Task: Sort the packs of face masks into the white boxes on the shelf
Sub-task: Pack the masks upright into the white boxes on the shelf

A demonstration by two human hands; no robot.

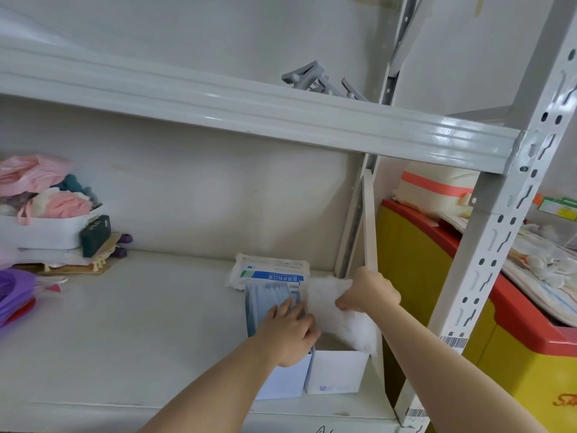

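Observation:
Two white boxes stand side by side at the right end of the shelf: a left box [282, 382] and a right box [337, 375]. Packs of blue masks [265, 303] stick up out of the left box. My left hand [288, 334] rests flat on those blue packs, fingers spread. My right hand [370, 292] pinches a pack of white masks [334, 310], which slants over the opening of the right box. Behind the boxes lies another sealed pack with a blue label [270, 271], flat on the shelf.
A white bin of pink and white cloth [46, 210] and a dark green box [95, 235] sit at the shelf's left. Purple plastic [14, 295] lies at the far left. The shelf beam [281, 120] hangs overhead; an upright post [487, 245] and a yellow-red freezer [452, 276] stand to the right.

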